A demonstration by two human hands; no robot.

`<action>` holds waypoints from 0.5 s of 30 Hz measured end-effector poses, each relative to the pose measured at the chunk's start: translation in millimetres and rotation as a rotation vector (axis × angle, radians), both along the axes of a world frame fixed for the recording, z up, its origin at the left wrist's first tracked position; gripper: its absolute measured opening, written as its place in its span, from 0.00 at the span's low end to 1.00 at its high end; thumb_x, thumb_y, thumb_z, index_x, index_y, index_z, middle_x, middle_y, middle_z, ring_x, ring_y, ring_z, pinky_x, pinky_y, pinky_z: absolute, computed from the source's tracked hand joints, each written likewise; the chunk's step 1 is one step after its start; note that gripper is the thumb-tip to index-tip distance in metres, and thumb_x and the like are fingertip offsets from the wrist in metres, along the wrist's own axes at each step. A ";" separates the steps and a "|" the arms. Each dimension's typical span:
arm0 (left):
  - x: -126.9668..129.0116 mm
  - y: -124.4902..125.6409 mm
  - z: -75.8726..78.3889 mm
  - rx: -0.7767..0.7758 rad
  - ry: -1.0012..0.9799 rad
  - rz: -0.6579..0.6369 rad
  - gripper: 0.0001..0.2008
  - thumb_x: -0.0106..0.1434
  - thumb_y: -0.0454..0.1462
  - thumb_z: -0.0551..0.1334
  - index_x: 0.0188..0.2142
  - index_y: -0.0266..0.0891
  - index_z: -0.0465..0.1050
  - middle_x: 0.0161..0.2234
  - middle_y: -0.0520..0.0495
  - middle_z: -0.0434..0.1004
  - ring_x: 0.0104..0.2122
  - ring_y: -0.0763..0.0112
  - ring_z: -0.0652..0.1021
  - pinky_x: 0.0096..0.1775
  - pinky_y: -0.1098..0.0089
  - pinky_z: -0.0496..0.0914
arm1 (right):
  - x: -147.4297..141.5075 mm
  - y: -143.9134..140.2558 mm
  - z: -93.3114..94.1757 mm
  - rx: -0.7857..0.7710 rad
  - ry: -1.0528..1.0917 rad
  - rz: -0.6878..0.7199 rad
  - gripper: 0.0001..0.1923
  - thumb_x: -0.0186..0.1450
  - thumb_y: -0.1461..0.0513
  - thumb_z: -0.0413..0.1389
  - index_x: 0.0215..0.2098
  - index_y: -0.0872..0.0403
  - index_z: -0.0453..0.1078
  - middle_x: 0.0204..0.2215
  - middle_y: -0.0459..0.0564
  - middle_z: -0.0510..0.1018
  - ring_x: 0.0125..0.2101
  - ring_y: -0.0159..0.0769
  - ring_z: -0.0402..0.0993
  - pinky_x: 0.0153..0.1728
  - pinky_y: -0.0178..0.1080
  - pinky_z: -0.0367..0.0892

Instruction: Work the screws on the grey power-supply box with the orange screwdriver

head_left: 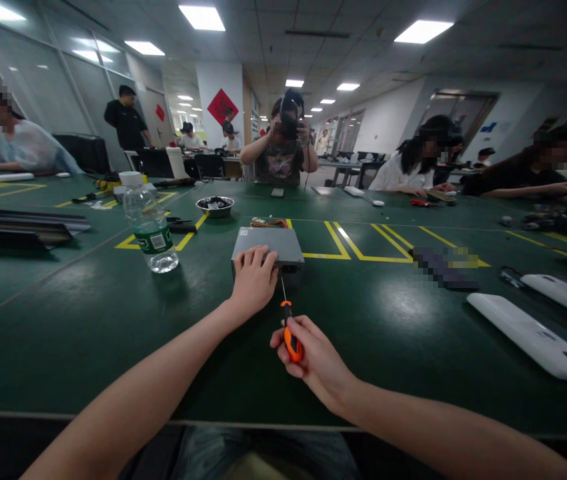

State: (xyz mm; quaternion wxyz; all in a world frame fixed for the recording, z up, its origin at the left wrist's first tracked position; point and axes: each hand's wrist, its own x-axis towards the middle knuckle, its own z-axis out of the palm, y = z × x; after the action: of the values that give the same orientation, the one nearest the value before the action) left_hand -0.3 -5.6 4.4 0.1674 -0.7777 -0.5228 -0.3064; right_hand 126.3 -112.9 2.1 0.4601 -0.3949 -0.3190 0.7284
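Note:
A grey metal computer power supply unit sits on the green table, its socket side facing me and a bundle of coloured wires behind it. My left hand grips it from the front left, fingers bent over its top edge. In my right hand is a screwdriver with an orange and black handle, fingers wrapped around it. Its thin shaft points away from me, and the tip meets or nearly meets the front face beside the socket. Whether it sits in a screw is too small to tell.
On the left stand a water bottle and a metal bowl of small dark parts. Dark panels lie far left. White elongated devices lie on the right near a dark blurred object. Several people sit around the table.

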 end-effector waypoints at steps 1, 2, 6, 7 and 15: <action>-0.1 -0.2 0.2 0.001 -0.001 0.000 0.14 0.62 0.36 0.52 0.48 0.41 0.64 0.52 0.42 0.64 0.52 0.57 0.62 0.49 0.56 0.56 | 0.4 3.0 0.1 -0.040 0.012 0.008 0.06 0.64 0.60 0.48 0.32 0.54 0.57 0.24 0.45 0.72 0.18 0.24 0.64 0.13 0.25 0.48; -0.2 -0.3 0.4 0.002 -0.003 -0.002 0.14 0.62 0.36 0.52 0.48 0.41 0.64 0.52 0.42 0.64 0.52 0.57 0.62 0.49 0.56 0.56 | 1.1 6.0 0.6 -0.075 0.015 0.001 0.05 0.64 0.61 0.47 0.32 0.54 0.58 0.24 0.45 0.71 0.18 0.25 0.64 0.12 0.25 0.47; -0.5 -0.6 0.6 0.006 -0.012 -0.006 0.14 0.61 0.36 0.53 0.47 0.41 0.64 0.51 0.42 0.65 0.51 0.57 0.63 0.49 0.56 0.56 | 4.2 13.8 6.8 -0.116 -0.042 -0.098 0.05 0.62 0.63 0.50 0.29 0.56 0.59 0.23 0.43 0.68 0.14 0.20 0.57 0.09 0.24 0.40; -0.4 -0.6 0.6 0.007 -0.015 -0.006 0.14 0.61 0.36 0.53 0.47 0.41 0.64 0.51 0.42 0.65 0.51 0.57 0.63 0.49 0.56 0.56 | 4.3 14.2 8.8 -0.110 -0.053 -0.115 0.06 0.62 0.63 0.51 0.28 0.56 0.59 0.22 0.43 0.67 0.14 0.19 0.56 0.09 0.24 0.40; 0.3 -1.6 1.6 -0.005 -0.031 -0.010 0.15 0.61 0.35 0.52 0.48 0.42 0.64 0.51 0.41 0.64 0.52 0.57 0.62 0.50 0.55 0.55 | -4.3 12.9 15.5 -0.116 0.036 -0.144 0.06 0.63 0.63 0.50 0.27 0.56 0.60 0.22 0.44 0.67 0.16 0.21 0.60 0.11 0.23 0.48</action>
State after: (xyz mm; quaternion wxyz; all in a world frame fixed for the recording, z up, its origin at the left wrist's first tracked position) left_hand 0.0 -7.2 6.0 0.1556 -0.7760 -0.5221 -0.3179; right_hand 122.0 -100.0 17.6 0.4932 -0.4298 -0.2387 0.7176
